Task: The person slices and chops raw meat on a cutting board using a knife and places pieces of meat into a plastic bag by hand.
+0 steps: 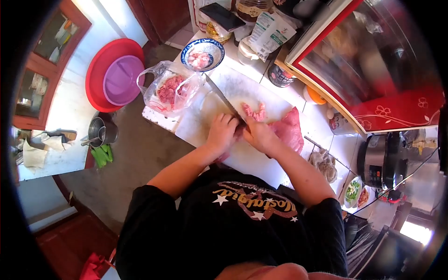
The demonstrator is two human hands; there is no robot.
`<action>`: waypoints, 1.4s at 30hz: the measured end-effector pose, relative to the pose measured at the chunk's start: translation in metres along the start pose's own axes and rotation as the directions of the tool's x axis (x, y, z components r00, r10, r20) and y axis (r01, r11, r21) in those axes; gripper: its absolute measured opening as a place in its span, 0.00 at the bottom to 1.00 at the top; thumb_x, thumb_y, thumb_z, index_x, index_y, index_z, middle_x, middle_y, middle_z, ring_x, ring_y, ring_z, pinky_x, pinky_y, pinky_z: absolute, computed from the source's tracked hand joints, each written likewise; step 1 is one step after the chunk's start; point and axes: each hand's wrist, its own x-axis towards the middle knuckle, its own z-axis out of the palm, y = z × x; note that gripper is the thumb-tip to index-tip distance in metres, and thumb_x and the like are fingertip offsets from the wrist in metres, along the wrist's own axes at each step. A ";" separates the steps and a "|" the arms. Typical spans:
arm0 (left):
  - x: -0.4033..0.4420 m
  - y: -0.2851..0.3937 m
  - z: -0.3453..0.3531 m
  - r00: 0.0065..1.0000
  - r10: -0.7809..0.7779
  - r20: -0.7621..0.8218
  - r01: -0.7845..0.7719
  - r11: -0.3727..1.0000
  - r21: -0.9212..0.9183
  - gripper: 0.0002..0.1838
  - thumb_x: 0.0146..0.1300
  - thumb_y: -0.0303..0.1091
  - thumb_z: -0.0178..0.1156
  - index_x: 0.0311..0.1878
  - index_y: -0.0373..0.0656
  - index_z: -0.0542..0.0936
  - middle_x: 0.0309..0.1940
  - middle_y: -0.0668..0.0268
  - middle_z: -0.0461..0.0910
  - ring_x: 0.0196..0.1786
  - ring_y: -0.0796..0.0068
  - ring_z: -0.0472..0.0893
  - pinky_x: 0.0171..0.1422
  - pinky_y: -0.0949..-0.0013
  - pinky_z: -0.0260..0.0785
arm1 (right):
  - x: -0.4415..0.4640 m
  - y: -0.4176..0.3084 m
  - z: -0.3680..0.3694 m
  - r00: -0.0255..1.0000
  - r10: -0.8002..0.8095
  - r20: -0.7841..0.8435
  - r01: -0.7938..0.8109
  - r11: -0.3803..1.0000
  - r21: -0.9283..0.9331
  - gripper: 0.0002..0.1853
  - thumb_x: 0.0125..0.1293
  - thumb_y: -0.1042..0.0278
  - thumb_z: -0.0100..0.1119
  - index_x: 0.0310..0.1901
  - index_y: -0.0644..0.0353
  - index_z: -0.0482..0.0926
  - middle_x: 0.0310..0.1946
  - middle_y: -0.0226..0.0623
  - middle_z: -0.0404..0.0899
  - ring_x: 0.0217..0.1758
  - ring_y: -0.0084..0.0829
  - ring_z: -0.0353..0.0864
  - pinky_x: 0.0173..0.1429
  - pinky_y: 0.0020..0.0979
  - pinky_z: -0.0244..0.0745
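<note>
- The right hand [258, 134] is clamping on the handle of a long, straight-edged metal knife [222, 96], whose blade is pointing between ten and eleven o'clock.
- The left hand [221, 134] is lying at nine o'clock beside the right, fingers bending over a small piece of pink raw meat [223, 157]; I cannot tell whether they are pinching it or only pressing.
- That meat is lying on a white rectangular cutting board [235, 81], showing at six o'clock from the left hand.
- Thin pink meat strips [254, 111] are lying near twelve o'clock from the right hand; a broad pink meat slab [288, 127] is resting at two.
- The fingers are sitting very near the blade, so good cutting is probably calling for tucked fingertips and knuckles guiding the steel.
- Raw meat is likely slipping under light pressure, so a firm hold and long, drawing strokes should be helping.
</note>
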 end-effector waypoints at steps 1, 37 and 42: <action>0.003 0.001 -0.003 0.999 -0.038 0.005 0.038 0.999 -0.030 0.15 0.47 0.35 0.64 0.38 0.41 0.76 0.37 0.60 0.76 0.45 0.56 0.74 0.49 0.56 0.66 | 0.000 0.002 -0.004 1.000 0.004 -0.011 -0.003 1.000 0.019 0.13 0.62 0.65 0.50 0.43 0.66 0.69 0.29 0.56 0.79 0.32 0.55 0.79 0.38 0.49 0.74; 0.040 -0.024 0.000 0.963 -0.196 0.183 0.265 0.803 -0.535 0.11 0.55 0.28 0.63 0.42 0.39 0.78 0.33 0.63 0.78 0.35 0.70 0.79 0.41 0.70 0.71 | -0.031 0.015 -0.067 0.985 0.163 -0.053 -0.138 0.938 0.319 0.11 0.61 0.68 0.55 0.41 0.67 0.72 0.23 0.45 0.77 0.26 0.37 0.78 0.33 0.36 0.72; 0.060 -0.012 0.014 0.977 -0.192 -0.094 0.182 0.978 -0.104 0.14 0.50 0.33 0.66 0.41 0.44 0.79 0.39 0.62 0.77 0.42 0.57 0.76 0.46 0.60 0.70 | -0.061 0.007 -0.030 0.957 0.258 -0.131 -0.178 0.883 0.435 0.09 0.64 0.69 0.54 0.37 0.65 0.67 0.22 0.45 0.76 0.23 0.38 0.78 0.27 0.36 0.72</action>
